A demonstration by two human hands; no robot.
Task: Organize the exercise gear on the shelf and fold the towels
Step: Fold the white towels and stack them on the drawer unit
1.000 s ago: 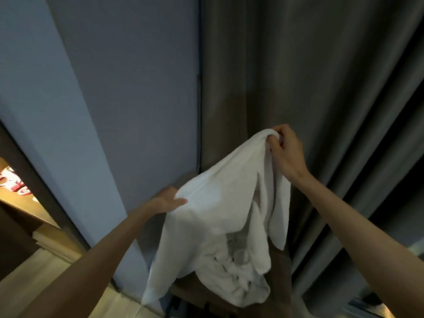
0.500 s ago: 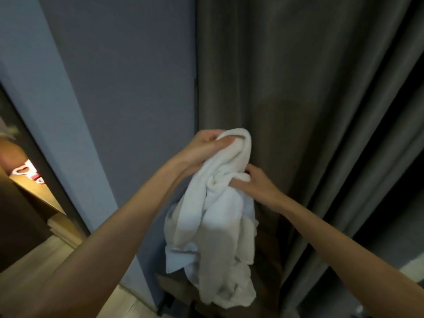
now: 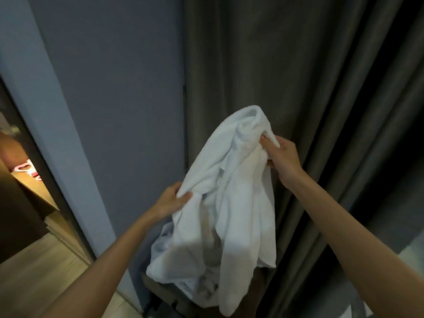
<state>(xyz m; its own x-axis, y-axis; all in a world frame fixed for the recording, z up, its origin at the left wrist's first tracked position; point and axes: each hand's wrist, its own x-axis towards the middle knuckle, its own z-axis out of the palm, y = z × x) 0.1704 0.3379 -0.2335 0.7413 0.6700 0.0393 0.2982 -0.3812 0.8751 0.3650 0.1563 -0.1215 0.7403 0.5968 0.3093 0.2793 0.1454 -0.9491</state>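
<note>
Because a towel can only be folded once its edges are found, the white towel [image 3: 229,203] hangs bunched in mid-air between the two hands, in front of the grey curtain [image 3: 298,65] and just beside the blue-grey wall [image 3: 126,88], rather than lying on any surface. The right hand [image 3: 283,157], the higher one, curls its fingers into a bundle of cloth near the top, which carries most of the weight and lets the rest drop freely. The left hand [image 3: 172,200], lower and nearer the wall, pinches an edge between thumb and fingers, probably to draw that side outward. The lower folds hang crumpled over a dark piece of furniture [image 3: 165,292], too hidden to name; whether they touch it I cannot tell. Judging by the tangle, the fold itself has not begun, and the next need is likely to find two corners and spread the cloth
</note>
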